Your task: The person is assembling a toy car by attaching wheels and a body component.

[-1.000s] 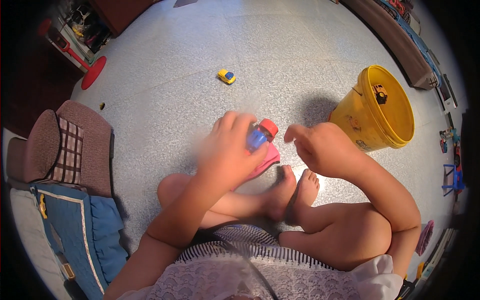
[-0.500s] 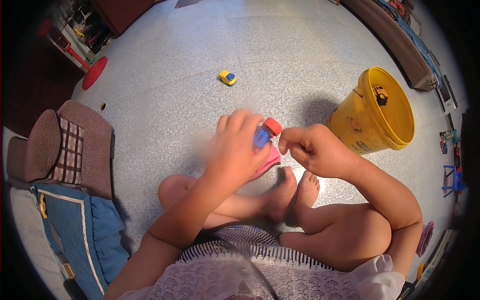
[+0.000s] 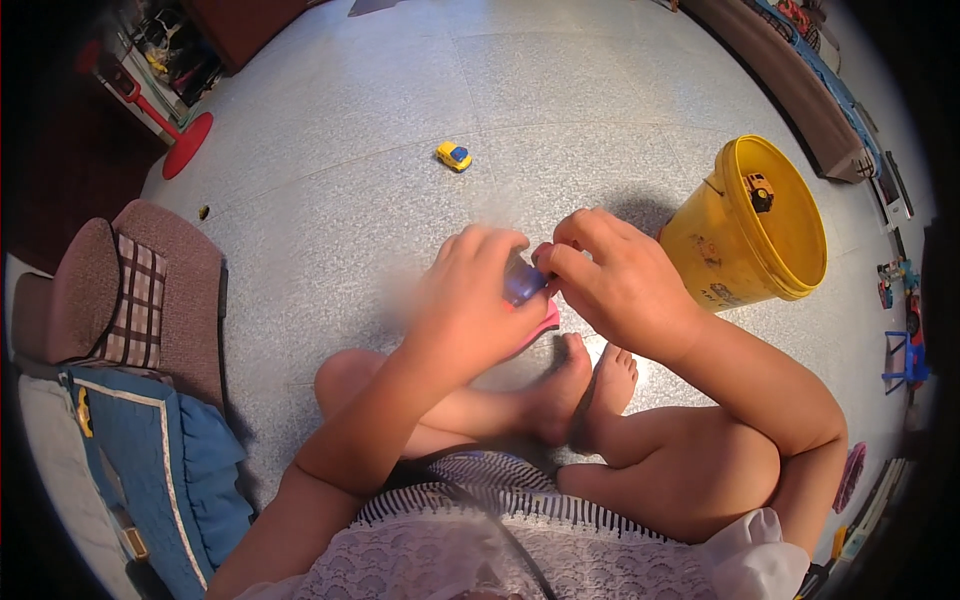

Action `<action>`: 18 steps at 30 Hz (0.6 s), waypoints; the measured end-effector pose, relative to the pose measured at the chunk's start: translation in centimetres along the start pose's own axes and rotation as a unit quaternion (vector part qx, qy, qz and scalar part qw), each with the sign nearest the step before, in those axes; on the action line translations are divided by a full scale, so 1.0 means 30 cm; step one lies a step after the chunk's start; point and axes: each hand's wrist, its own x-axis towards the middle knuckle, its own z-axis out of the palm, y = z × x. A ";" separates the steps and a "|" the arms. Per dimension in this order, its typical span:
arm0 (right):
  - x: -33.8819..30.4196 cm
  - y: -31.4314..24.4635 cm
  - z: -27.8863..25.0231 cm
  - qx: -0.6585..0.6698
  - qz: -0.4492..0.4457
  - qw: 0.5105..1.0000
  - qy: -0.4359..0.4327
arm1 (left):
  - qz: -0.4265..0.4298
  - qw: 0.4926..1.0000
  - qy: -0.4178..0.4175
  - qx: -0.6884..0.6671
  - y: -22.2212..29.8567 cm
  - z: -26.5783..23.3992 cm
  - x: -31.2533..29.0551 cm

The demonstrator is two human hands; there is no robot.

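My left hand (image 3: pixel 465 290) is wrapped around a small blue bottle (image 3: pixel 523 283), whose far side is hidden by my palm and fingers. At the bottle's upper right end, the thumb and fingers of my right hand (image 3: pixel 625 285) are closed on its red cap, now mostly covered by them. Both hands are held in front of my crossed legs and bare feet. Under my left hand, part of a pink thing with a dark edge (image 3: pixel 540 330) shows; its kind I cannot make out.
To the right stands a yellow bucket (image 3: pixel 708 250) with a toy vehicle (image 3: pixel 759 191) inside. A yellow toy car (image 3: pixel 453 156) sits on the floor ahead. A brown cushioned seat (image 3: pixel 185 290) and blue cloth (image 3: pixel 130 460) are at left, a red round-based stand (image 3: pixel 187 146) beyond.
My right hand has moved up and left onto the bottle's red cap, which was in plain sight before. My left hand keeps its hold on the bottle.
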 end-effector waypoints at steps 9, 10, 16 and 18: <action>0.005 -0.009 0.014 -0.021 0.007 0.999 -0.036 | -0.016 0.996 -0.045 -0.069 -0.024 0.030 -0.002; 0.003 -0.009 0.015 -0.021 0.008 0.999 -0.037 | -0.016 0.996 -0.046 -0.071 -0.021 0.032 -0.001; -0.011 0.022 0.034 -0.020 0.014 0.998 -0.050 | -0.015 0.999 -0.037 -0.037 -0.023 0.044 0.006; -0.016 0.029 0.037 -0.026 -0.007 0.998 -0.051 | -0.005 0.995 -0.065 -0.072 -0.047 0.044 0.000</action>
